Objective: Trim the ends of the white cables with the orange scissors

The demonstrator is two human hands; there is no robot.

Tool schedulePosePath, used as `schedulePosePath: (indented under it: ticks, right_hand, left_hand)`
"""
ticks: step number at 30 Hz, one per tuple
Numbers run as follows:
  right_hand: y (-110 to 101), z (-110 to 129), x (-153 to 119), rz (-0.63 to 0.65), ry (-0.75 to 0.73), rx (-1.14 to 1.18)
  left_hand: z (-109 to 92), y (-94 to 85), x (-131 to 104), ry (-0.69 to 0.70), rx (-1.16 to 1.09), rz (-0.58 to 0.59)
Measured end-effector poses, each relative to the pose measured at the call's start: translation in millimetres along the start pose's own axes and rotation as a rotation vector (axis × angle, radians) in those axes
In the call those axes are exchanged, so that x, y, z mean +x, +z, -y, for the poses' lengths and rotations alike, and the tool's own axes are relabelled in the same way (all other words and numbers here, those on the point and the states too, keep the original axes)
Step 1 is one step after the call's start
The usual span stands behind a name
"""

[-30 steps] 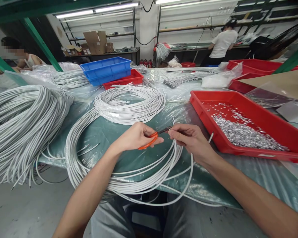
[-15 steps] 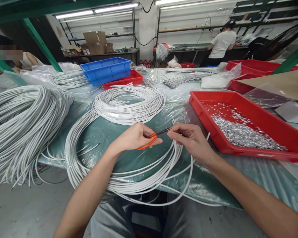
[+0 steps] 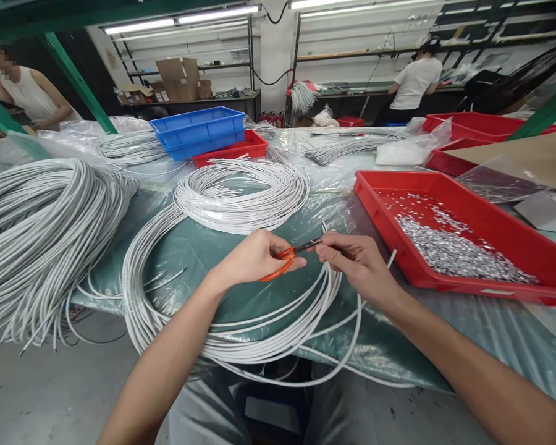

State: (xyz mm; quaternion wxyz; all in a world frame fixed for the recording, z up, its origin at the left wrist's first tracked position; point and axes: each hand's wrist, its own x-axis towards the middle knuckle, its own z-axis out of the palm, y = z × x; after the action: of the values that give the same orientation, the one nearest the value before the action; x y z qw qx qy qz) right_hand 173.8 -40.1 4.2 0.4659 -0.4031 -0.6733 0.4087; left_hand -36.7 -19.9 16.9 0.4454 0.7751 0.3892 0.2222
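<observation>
My left hand (image 3: 257, 258) is closed round the orange handles of a small pair of scissors (image 3: 279, 264), whose dark blades point right. Their tips touch or nearly touch the fingertips of my right hand (image 3: 354, 259). That hand pinches the end of a white cable; the exact end is small and partly hidden by the fingers. Below both hands, a large loose coil of white cables (image 3: 141, 296) curves along the table's front edge. Behind it lies a second, tighter white coil (image 3: 241, 213).
A red tray (image 3: 380, 222) of small silvery pieces stands at the right. Thick grey-white cable bundles (image 3: 50, 216) cover the left side. Blue bins (image 3: 199, 133) stand behind the coils. One person (image 3: 41, 99) is at the far left, another (image 3: 414, 83) at the back right.
Both hands and the scissors have shifted very slightly to the right, and the blades look closer together. The person at the far left has straightened up and moved.
</observation>
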Motion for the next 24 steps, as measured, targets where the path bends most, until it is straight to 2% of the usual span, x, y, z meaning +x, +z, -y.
schedulePosePath:
  ticks: [6, 17, 24]
  right_hand:
    - [-0.4, -0.2, 0.5, 0.002, 0.032, 0.056]
    - [-2.6, 2.7, 2.2, 0.020, 0.190, 0.234]
    - [-1.5, 0.6, 3.3, -0.034, 0.094, 0.122]
  left_hand:
    - [1.8, 1.3, 0.2, 0.010, -0.018, 0.023]
    - [-2.7, 2.5, -0.4, -0.005, -0.071, 0.028]
    - [-0.2, 2.9, 0.9, -0.003, -0.004, 0.006]
